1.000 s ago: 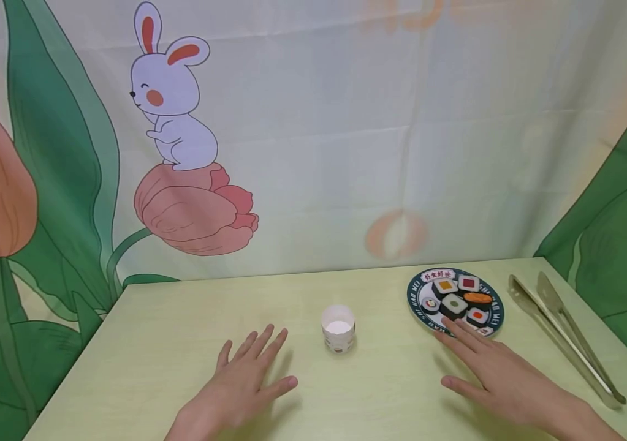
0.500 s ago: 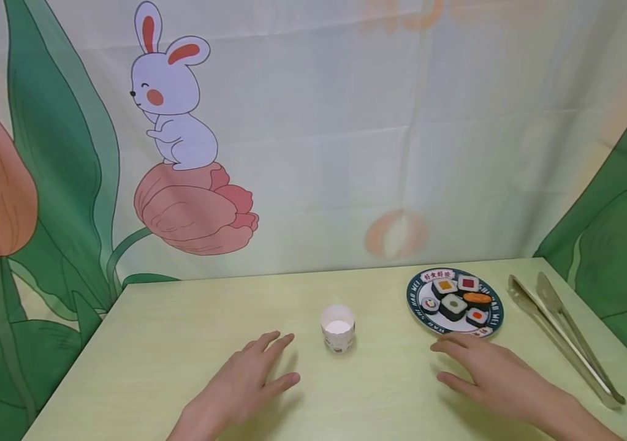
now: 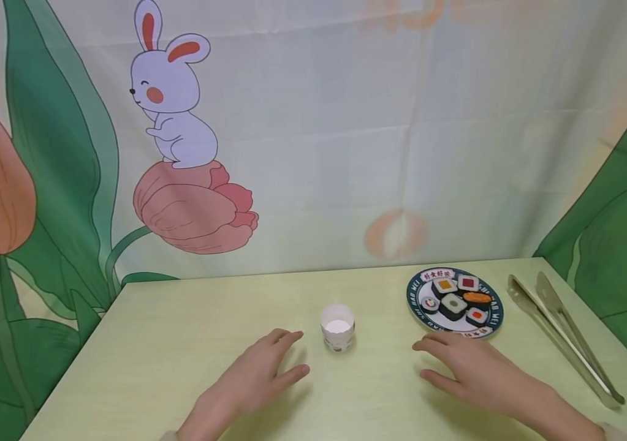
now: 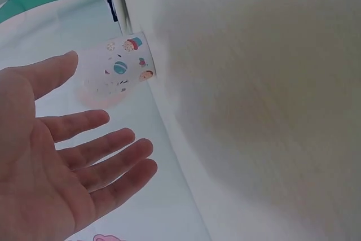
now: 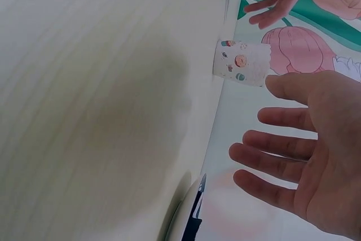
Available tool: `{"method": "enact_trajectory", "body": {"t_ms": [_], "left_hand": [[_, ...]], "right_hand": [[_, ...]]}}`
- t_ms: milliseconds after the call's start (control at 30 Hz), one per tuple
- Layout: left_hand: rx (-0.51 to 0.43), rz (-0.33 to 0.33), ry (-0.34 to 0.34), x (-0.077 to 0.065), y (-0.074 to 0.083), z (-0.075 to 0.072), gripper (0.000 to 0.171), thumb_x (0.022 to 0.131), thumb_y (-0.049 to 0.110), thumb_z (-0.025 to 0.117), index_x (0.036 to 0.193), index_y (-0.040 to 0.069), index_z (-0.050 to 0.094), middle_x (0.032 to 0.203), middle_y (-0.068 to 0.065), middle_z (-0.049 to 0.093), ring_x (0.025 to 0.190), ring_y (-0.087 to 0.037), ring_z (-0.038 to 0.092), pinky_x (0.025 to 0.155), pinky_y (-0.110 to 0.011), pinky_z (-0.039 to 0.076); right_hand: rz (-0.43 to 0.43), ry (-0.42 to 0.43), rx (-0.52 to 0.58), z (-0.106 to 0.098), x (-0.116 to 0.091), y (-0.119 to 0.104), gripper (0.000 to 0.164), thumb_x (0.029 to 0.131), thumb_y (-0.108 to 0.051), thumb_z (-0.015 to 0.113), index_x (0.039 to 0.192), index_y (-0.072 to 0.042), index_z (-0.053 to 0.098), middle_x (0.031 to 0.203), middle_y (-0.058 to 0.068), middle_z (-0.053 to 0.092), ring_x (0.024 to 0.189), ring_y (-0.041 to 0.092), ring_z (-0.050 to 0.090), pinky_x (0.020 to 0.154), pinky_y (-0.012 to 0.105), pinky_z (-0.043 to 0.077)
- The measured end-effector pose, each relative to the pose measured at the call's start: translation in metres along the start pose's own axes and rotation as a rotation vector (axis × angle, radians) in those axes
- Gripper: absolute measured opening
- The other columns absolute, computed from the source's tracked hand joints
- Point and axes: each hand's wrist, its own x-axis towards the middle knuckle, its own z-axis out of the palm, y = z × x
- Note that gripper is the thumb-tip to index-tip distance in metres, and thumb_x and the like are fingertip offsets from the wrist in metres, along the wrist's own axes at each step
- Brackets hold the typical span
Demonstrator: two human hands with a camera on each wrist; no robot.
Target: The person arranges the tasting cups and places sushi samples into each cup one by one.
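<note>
A small white paper cup with printed pictures stands upright near the middle of the table. My left hand is just left of it and nearer to me, fingers spread and holding nothing. On the other side, my right hand hovers above the table in front of a round sushi-patterned plate, also holding nothing. The left wrist view shows the cup beyond my thumb, apart from it. The right wrist view likewise has the cup past the fingertips, untouched.
Metal tongs lie slanted along the table's right side. Several sushi pieces appear on the plate. A printed curtain with a rabbit and tulips hangs behind the pale table.
Both hands have moved inward toward the cup, and their fingers have gone from flat and spread to more bent. The cup, plate and tongs have stayed put.
</note>
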Motion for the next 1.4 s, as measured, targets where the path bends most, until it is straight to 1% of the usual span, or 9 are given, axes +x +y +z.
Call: {"method": "enact_trajectory", "body": {"t_ms": [167, 300, 400, 533, 733, 900, 1067, 1267, 1400], "left_hand": [[-0.074, -0.005, -0.005, 0.006, 0.001, 0.003, 0.058, 0.102, 0.035, 0.066, 0.146, 0.000, 0.051, 0.137, -0.014, 0.057, 0.125, -0.031, 0.057, 0.106, -0.049, 0.046], [-0.189, -0.036, -0.026, 0.012, 0.001, 0.004, 0.062, 0.101, 0.036, 0.067, 0.147, -0.001, 0.049, 0.138, -0.016, 0.056, 0.123, -0.035, 0.058, 0.103, -0.052, 0.048], [-0.263, -0.061, -0.040, 0.017, 0.001, 0.003, 0.067, 0.099, 0.038, 0.070, 0.149, 0.000, 0.047, 0.139, -0.018, 0.055, 0.123, -0.038, 0.058, 0.102, -0.053, 0.048], [-0.326, -0.086, -0.043, 0.025, 0.004, 0.004, 0.071, 0.097, 0.036, 0.073, 0.150, -0.001, 0.044, 0.141, -0.020, 0.054, 0.125, -0.040, 0.056, 0.103, -0.054, 0.047], [-0.438, -0.123, -0.058, 0.033, 0.008, 0.007, 0.080, 0.093, 0.031, 0.077, 0.153, -0.004, 0.038, 0.143, -0.024, 0.049, 0.129, -0.042, 0.052, 0.103, -0.056, 0.046], [-0.478, -0.131, -0.046, 0.039, 0.009, 0.011, 0.084, 0.092, 0.026, 0.079, 0.154, -0.006, 0.033, 0.145, -0.027, 0.047, 0.132, -0.044, 0.049, 0.105, -0.057, 0.045], [-0.509, -0.152, -0.049, 0.044, 0.008, 0.017, 0.087, 0.091, 0.023, 0.080, 0.155, -0.007, 0.030, 0.146, -0.027, 0.045, 0.134, -0.045, 0.046, 0.107, -0.059, 0.043], [-0.524, -0.158, -0.034, 0.048, 0.007, 0.023, 0.088, 0.090, 0.021, 0.081, 0.156, -0.006, 0.030, 0.147, -0.026, 0.045, 0.135, -0.046, 0.044, 0.107, -0.060, 0.042], [-0.527, -0.153, -0.017, 0.050, 0.007, 0.026, 0.088, 0.089, 0.021, 0.082, 0.155, -0.005, 0.031, 0.147, -0.026, 0.045, 0.135, -0.046, 0.045, 0.107, -0.060, 0.042]], "right_hand": [[-0.016, -0.003, 0.021, -0.001, 0.006, -0.004, 0.031, 0.097, -0.031, 0.073, 0.124, -0.014, 0.070, 0.119, -0.003, 0.066, 0.098, 0.015, 0.067, 0.081, 0.040, 0.058], [0.002, -0.021, 0.044, -0.001, 0.012, -0.009, 0.032, 0.097, -0.031, 0.072, 0.125, -0.015, 0.069, 0.118, -0.002, 0.066, 0.094, 0.011, 0.066, 0.078, 0.038, 0.059], [0.016, -0.042, 0.058, 0.001, 0.019, -0.012, 0.034, 0.098, -0.032, 0.072, 0.127, -0.015, 0.068, 0.119, -0.002, 0.065, 0.095, 0.011, 0.065, 0.079, 0.037, 0.058], [0.018, -0.066, 0.061, 0.002, 0.027, -0.016, 0.037, 0.099, -0.034, 0.070, 0.130, -0.015, 0.066, 0.121, -0.003, 0.065, 0.100, 0.012, 0.064, 0.083, 0.038, 0.058], [0.005, -0.074, 0.081, 0.004, 0.034, -0.018, 0.039, 0.099, -0.034, 0.069, 0.133, -0.015, 0.065, 0.122, -0.003, 0.066, 0.103, 0.011, 0.063, 0.083, 0.040, 0.057], [0.015, -0.086, 0.122, 0.007, 0.039, -0.018, 0.040, 0.100, -0.034, 0.068, 0.135, -0.016, 0.063, 0.123, -0.004, 0.065, 0.102, 0.011, 0.063, 0.082, 0.038, 0.057], [0.024, -0.091, 0.157, 0.010, 0.045, -0.017, 0.043, 0.100, -0.034, 0.067, 0.139, -0.018, 0.060, 0.123, -0.004, 0.065, 0.101, 0.011, 0.065, 0.080, 0.036, 0.057], [0.016, -0.101, 0.188, 0.011, 0.055, -0.019, 0.049, 0.102, -0.035, 0.066, 0.146, -0.019, 0.053, 0.127, 0.000, 0.065, 0.102, 0.013, 0.067, 0.080, 0.037, 0.058], [-0.007, -0.110, 0.202, 0.013, 0.062, -0.021, 0.054, 0.102, -0.035, 0.065, 0.151, -0.019, 0.047, 0.128, 0.003, 0.065, 0.102, 0.015, 0.067, 0.080, 0.037, 0.058]]}}
